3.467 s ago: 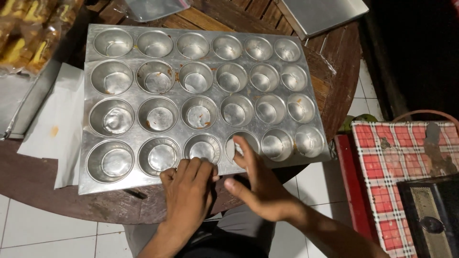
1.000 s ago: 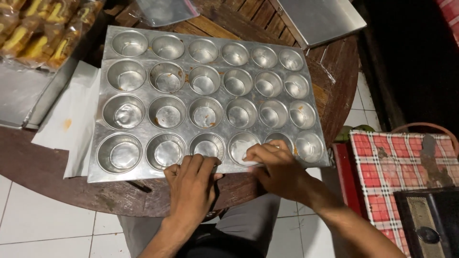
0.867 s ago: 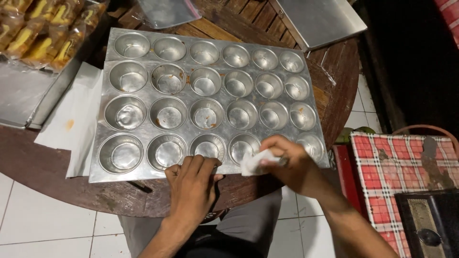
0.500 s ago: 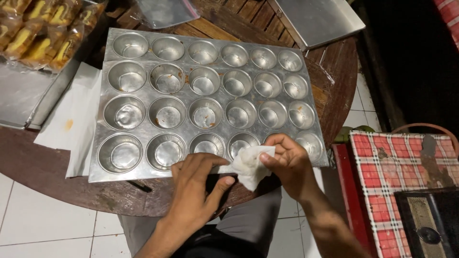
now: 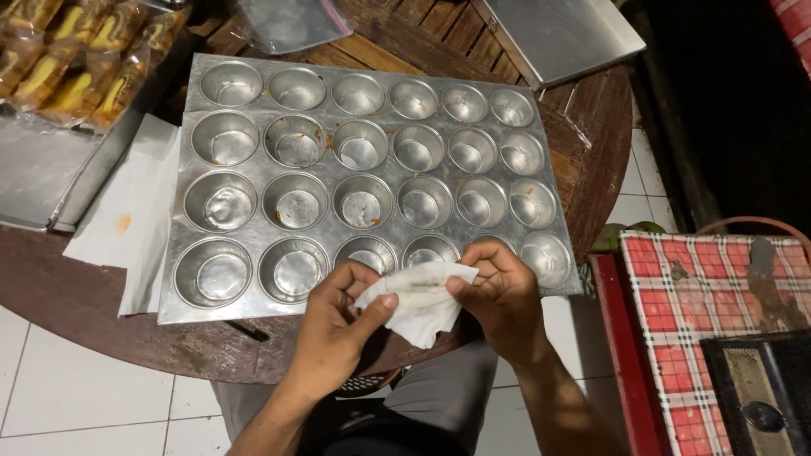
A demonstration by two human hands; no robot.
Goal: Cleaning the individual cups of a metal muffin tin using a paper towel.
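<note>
**So, halfway through wiping down the muffin tin, by the look of it**

Nearest the camera, both hands were busy with a crumpled white tissue. Left hand pinched its left end between thumb and fingers, right hand pinched the right end, so the tissue was stretched between them just over the near edge of the tin. It already had some faint brownish smears on it, so I'd guess it had seen use.

As for progress, my read: not done. The near row of cups looked fairly clean and shiny, at least the ones not hidden behind the hands. Further in, the two middle rows had orange-brown crumbs and greasy marks in several cups and on the flat metal between them. The far row looked mostly clear with a bit of residue in one or two cups. All the cups were empty of food, only leftover bits.

Left of the tin lay a sheet of white paper with an orange stain, partly tucked under the tin. Beyond that, a flat metal tray held rolls wrapped in clear plastic. At the far side of the round wooden table were an empty clear bag and another metal tray that seemed empty. On the right, off the table, sat something in red plaid cloth.
</note>
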